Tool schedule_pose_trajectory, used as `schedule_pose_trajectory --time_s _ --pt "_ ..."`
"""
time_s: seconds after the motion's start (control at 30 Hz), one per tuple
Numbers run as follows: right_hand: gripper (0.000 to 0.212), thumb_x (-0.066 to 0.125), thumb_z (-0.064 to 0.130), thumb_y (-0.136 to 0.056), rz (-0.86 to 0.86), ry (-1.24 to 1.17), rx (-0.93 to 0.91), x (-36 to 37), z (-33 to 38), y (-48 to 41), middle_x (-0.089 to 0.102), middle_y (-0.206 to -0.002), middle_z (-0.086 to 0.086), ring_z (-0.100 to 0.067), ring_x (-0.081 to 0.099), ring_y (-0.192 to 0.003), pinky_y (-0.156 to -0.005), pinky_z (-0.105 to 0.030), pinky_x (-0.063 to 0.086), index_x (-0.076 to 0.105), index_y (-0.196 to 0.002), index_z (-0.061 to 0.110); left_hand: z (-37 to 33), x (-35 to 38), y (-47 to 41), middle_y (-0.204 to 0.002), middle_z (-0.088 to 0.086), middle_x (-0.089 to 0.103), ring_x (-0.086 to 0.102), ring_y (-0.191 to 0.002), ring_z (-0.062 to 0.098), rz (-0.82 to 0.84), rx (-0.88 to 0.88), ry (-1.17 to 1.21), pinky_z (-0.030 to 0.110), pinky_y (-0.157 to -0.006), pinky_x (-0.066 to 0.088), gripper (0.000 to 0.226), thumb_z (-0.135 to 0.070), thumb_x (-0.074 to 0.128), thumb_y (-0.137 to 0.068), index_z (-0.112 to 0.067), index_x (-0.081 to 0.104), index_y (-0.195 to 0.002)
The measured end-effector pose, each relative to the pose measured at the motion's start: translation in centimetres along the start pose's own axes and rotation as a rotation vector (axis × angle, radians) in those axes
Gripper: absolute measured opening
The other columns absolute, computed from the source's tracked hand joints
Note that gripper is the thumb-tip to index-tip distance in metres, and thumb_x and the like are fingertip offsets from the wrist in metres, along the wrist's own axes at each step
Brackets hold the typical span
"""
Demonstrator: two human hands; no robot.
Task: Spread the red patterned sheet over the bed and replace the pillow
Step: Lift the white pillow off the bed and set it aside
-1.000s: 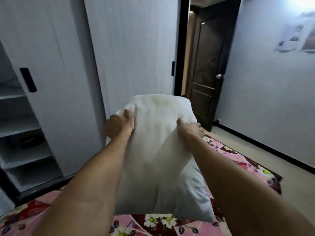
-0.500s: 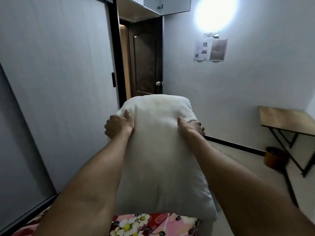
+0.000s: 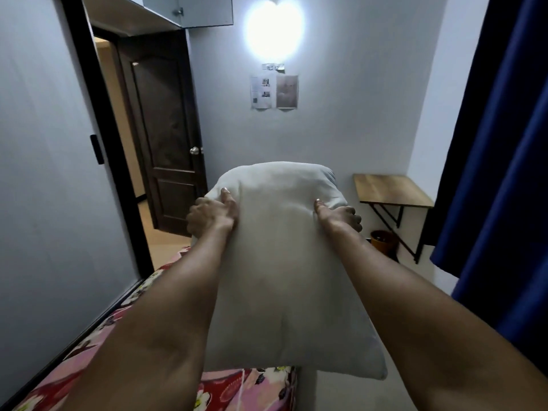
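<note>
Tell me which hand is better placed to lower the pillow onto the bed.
Left, probably: the left hand grips the pillow on the side nearer the red patterned sheet; the right hand is over floor.

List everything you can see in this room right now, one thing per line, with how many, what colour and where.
pillow: one, white, held up at centre
sheet: one, red and pink floral, on the bed below the pillow
wardrobe: one, pale grey, left
door: one, dark brown, open, left of centre
light: one, bright white, high on the far wall
papers: two, pale, under the light
table: one, wood top with black legs, right corner
bin: one, orange-brown, under the table
curtain: one, blue, right
left hand: grips the pillow's left side
right hand: grips the pillow's right side
</note>
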State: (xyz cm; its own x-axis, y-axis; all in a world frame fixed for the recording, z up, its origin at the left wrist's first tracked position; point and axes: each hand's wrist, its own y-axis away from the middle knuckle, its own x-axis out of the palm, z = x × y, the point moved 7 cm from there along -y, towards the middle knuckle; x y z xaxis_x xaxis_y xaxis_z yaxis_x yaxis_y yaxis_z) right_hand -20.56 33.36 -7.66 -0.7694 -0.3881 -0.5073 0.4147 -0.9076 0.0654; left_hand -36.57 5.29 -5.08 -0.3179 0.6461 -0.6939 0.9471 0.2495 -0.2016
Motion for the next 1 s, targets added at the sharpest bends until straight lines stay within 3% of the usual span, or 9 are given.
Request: schedule_pose_trajectory --time_s 0.23,0.4,0.57,0.73,1.0 --pt "0.091 0.061 0.07 -0.083 -0.126 0.002 0.031 -6.2 -2.7 -2.1 0.045 -0.148 -0.017 -0.034 0.044 -0.137 -0.112 -0.044 0.032 0.041 -0.145 0.006 -5.4 3.7 3.1 -0.134 0.022 0.055 0.052 -0.125 0.039 0.081 0.1 0.032 0.046 -0.099 0.043 0.08 -0.066 0.032 -0.091 0.0 0.052 -0.132" --pt "0.096 0.062 0.074 -0.078 -0.186 -0.028 0.09 -9.2 -4.2 -4.1 0.044 -0.146 -0.018 -0.039 0.044 -0.135 -0.113 -0.05 0.035 0.04 -0.145 0.007 -8.2 6.1 5.0 -0.133 0.02 0.057 0.052 -0.125 0.039 0.135 0.134 0.067 0.045 -0.1 0.043 0.078 -0.065 0.033 -0.09 -0.001 0.053 -0.13" --pt "0.093 0.062 0.076 -0.076 -0.247 -0.048 0.083 -11.4 -5.0 -6.0 0.05 -0.143 -0.013 -0.035 0.049 -0.132 -0.111 -0.046 0.039 0.048 -0.141 0.01 -10.9 7.6 6.3 -0.135 0.02 0.054 0.049 -0.128 0.037 0.172 0.164 0.068 0.044 -0.101 0.04 0.074 -0.063 0.034 -0.093 -0.002 0.051 -0.132" --pt "0.094 0.064 0.068 -0.083 -0.271 -0.061 0.096 -12.9 -5.3 -7.5 0.045 -0.148 -0.016 -0.036 0.044 -0.135 -0.114 -0.046 0.034 0.037 -0.147 0.005 -13.4 9.2 6.8 -0.136 0.019 0.054 0.049 -0.128 0.037 0.192 0.187 0.079 0.044 -0.102 0.04 0.075 -0.063 0.034 -0.092 -0.002 0.05 -0.133" --pt "0.091 0.063 0.07 -0.08 -0.291 -0.077 0.097 -13.9 -5.9 -11.2 0.045 -0.147 -0.016 -0.035 0.047 -0.134 -0.113 -0.046 0.037 0.044 -0.143 0.006 -16.0 11.6 7.1 -0.135 0.019 0.054 0.05 -0.127 0.037 0.204 0.196 0.086 0.044 -0.101 0.041 0.074 -0.062 0.035 -0.092 -0.002 0.051 -0.132"
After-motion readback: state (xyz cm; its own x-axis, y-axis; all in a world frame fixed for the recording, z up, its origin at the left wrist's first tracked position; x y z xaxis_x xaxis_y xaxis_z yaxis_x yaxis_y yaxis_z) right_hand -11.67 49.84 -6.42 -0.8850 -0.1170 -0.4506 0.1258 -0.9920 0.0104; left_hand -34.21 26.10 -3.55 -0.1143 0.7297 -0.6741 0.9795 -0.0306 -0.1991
